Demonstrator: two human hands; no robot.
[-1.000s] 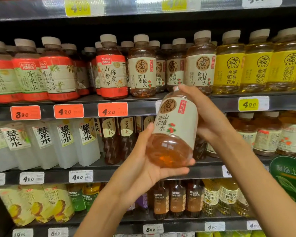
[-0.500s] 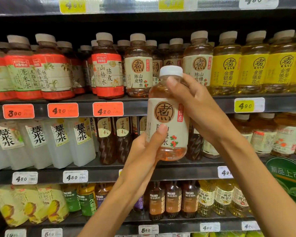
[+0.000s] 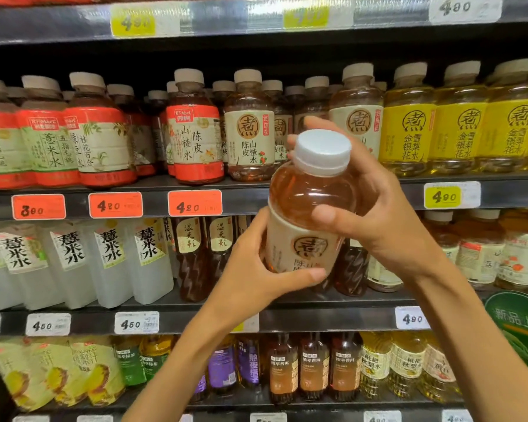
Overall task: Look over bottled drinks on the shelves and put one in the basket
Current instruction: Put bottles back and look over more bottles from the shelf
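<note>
Holding the white-capped amber plastic drink bottle (image 3: 310,208), left hand (image 3: 258,277) cupping its base and right hand (image 3: 375,214) curled round its shoulder, keep both grips firm; basket seemingly out of view.

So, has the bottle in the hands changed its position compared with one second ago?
Yes. The bottle has tipped over: a second ago its base faced the camera, now its white cap does, rising in front of the shelf edge with the orange price tags.

You tip the bottle (image 3: 310,208) so its white cap (image 3: 322,150) now leans toward you, label lower, your left hand (image 3: 256,275) cupping its base, your right hand (image 3: 375,214) gripping higher near the shoulder.
</note>
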